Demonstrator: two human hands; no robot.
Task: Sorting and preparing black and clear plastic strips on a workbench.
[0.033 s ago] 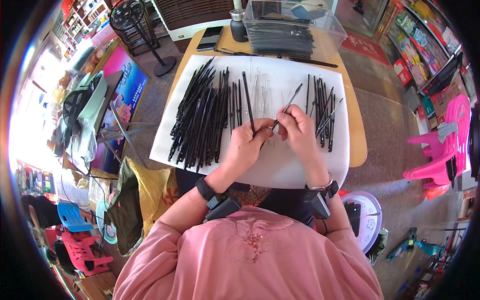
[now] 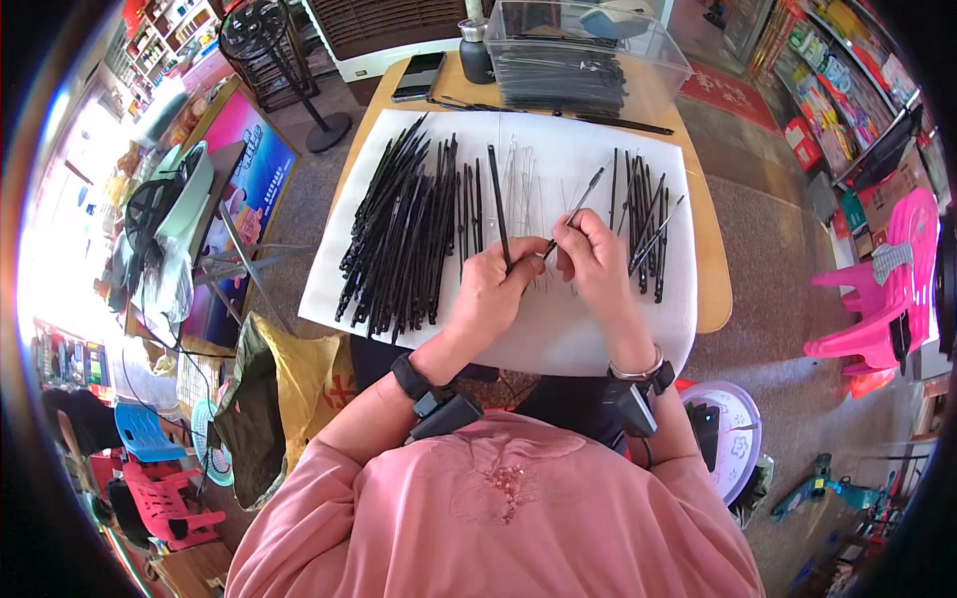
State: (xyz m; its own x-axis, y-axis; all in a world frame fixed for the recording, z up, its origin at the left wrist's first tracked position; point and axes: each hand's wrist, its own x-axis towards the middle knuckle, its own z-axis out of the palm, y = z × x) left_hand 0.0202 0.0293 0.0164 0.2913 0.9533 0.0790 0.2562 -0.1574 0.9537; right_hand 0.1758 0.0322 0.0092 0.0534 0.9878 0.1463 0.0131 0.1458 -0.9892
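Over the white sheet, my left hand is closed around a thin black stick that stands up from the fist. My right hand pinches a second slim black stick, tilted up to the right. Its lower end meets the left fingertips, and the fingers hide where the two sticks come together. A large pile of black sticks lies left of my hands, and a smaller group lies to the right. Several thin wires are spread on the sheet beyond my hands.
A clear plastic box holding more dark sticks stands at the table's far side. Beside it are a dark bottle and a phone. One long dark strip lies before the box. A pink chair stands at right.
The stick in my left hand has tipped very slightly to the right. My right hand and the piles look the same.
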